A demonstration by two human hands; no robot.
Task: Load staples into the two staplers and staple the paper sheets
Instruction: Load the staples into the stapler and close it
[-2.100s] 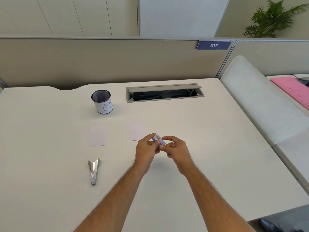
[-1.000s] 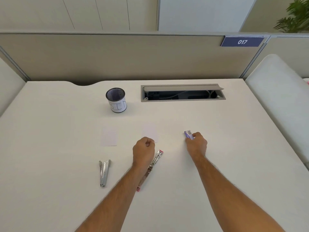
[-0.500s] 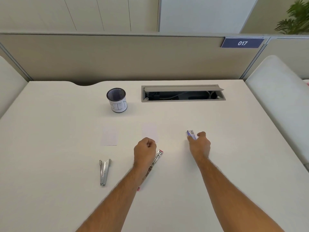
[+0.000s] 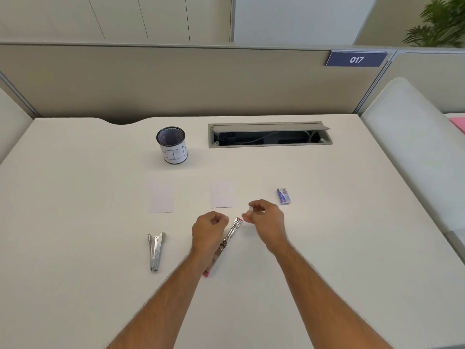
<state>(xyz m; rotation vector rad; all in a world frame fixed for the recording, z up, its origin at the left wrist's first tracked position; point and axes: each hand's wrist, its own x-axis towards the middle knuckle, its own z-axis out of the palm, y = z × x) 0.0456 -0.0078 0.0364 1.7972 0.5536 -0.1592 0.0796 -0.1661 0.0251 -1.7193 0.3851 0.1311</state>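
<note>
Staplers lie near: a silver stapler (image 4: 156, 250) left, a pink stapler (image 4: 226, 244) swung open for loading beside the clenched left hand (image 4: 208, 231). Right hand (image 4: 266, 220) pinches a staple strip (image 4: 250, 209) above its tip. Paper sheets (image 4: 162, 196) wait farther off; staple box (image 4: 283, 196) right, contents unseen.

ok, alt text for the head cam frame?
Right hand pinches a small strip of staples above the tip of an opened pink stapler on a white desk; the closed left hand rests beside the stapler. Nearby: a silver stapler, two paper sheets, a staple box, a mesh cup.
</note>
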